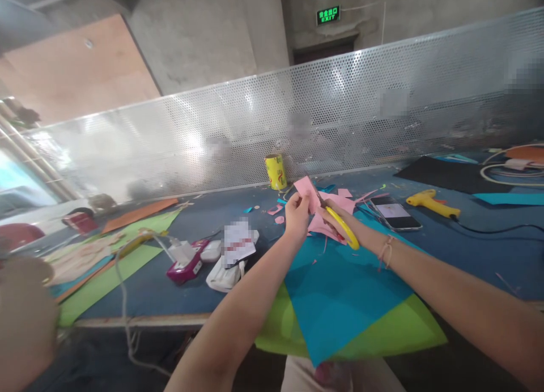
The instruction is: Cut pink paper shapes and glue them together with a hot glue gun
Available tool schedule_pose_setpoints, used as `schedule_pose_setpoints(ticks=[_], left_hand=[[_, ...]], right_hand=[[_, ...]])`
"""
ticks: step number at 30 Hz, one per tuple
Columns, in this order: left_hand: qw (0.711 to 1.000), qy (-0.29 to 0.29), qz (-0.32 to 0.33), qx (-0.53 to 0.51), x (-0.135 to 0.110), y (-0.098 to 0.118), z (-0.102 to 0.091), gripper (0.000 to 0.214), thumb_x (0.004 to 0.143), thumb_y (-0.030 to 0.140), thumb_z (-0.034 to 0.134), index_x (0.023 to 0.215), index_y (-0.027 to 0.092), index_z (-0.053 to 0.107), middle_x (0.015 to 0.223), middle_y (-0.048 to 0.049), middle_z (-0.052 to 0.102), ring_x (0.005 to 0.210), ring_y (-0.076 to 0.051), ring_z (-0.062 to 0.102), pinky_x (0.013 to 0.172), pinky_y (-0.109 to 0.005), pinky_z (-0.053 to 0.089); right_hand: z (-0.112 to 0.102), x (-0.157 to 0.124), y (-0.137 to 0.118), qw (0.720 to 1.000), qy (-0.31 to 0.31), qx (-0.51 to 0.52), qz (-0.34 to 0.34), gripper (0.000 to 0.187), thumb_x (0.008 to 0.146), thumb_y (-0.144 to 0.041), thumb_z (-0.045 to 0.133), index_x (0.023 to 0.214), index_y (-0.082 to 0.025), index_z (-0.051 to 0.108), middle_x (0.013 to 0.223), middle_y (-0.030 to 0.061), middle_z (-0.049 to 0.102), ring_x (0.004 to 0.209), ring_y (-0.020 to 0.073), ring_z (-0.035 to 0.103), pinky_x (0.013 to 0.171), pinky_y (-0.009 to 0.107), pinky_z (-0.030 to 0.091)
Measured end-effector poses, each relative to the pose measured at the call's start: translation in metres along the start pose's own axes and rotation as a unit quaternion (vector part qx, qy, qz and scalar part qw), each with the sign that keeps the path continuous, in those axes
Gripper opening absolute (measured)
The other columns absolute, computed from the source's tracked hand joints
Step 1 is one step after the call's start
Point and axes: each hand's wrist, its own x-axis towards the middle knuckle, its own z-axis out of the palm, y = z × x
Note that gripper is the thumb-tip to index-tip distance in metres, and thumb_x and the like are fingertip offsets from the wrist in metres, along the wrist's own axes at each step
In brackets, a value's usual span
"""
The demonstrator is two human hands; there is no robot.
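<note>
My left hand [297, 213] pinches a piece of pink paper [306, 191] and holds it up above the table. Yellow-handled scissors [346, 228] are in my right hand [335, 216], with their blades against the right edge of that paper. Pink scraps [325, 225] lie beneath and around both hands. Below my wrists a large blue sheet [340, 290] hangs over the table's front edge, on top of a green sheet [399, 332].
A yellow can [276, 172] stands by the perforated metal screen [204, 137]. On the right lie a phone [395, 213] and a yellow glue gun [433, 203] with a cord. Leftward are a purple power strip [187, 264], a white device [225, 274] and coloured sheets [97, 284].
</note>
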Motion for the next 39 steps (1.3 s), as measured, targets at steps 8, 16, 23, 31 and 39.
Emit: schedule_pose_setpoints(ticks=[8,16,23,31,39], left_hand=[[1.0,-0.008,0.018,0.013,0.0,-0.001,-0.002,0.037,0.071,0.046,0.057,0.056,0.018,0.039,0.047,0.0069,0.033,0.043,-0.004,0.028,0.043,-0.019,0.024],[1.0,-0.011,0.006,0.009,0.001,-0.001,-0.002,0.038,0.07,0.048,0.058,0.057,0.018,0.038,0.048,0.0066,0.034,0.043,-0.004,0.03,0.043,-0.02,0.023],[0.998,-0.055,0.03,0.026,-0.007,0.003,0.002,0.038,0.071,0.047,0.058,0.054,0.017,0.04,0.046,0.0057,0.036,0.044,-0.005,0.031,0.044,-0.021,0.023],[0.996,-0.065,0.034,0.044,-0.006,-0.002,-0.001,0.034,0.073,0.045,0.057,0.059,0.016,0.045,0.051,0.0051,0.039,0.047,-0.005,0.032,0.046,-0.021,0.025],[0.998,-0.052,0.024,0.034,-0.005,-0.002,-0.001,0.034,0.07,0.045,0.059,0.059,0.017,0.046,0.05,0.0058,0.037,0.046,-0.005,0.032,0.046,-0.02,0.025]], right_hand=[[-0.001,-0.004,-0.002,1.0,-0.01,-0.018,0.018,0.027,0.084,-0.048,0.037,0.075,-0.023,0.039,0.046,-0.0075,0.042,0.03,0.0081,0.038,0.029,0.02,0.029],[0.0,-0.009,-0.009,0.999,0.0,-0.039,0.015,0.032,0.084,-0.052,0.036,0.073,-0.022,0.041,0.04,-0.0074,0.04,0.029,0.0082,0.037,0.029,0.019,0.03],[-0.003,-0.008,-0.011,0.997,-0.009,0.062,0.041,0.035,0.078,-0.055,0.046,0.069,-0.022,0.037,0.041,-0.0087,0.04,0.027,0.0062,0.033,0.026,0.018,0.027],[-0.003,-0.01,-0.015,0.988,-0.017,0.092,0.125,0.045,0.079,-0.061,0.039,0.056,-0.022,0.036,0.031,-0.0048,0.038,0.022,0.0083,0.032,0.023,0.021,0.025],[-0.001,-0.012,-0.017,0.994,-0.003,0.08,0.075,0.041,0.081,-0.061,0.035,0.066,-0.023,0.037,0.035,-0.0062,0.039,0.024,0.0087,0.034,0.025,0.021,0.026]])
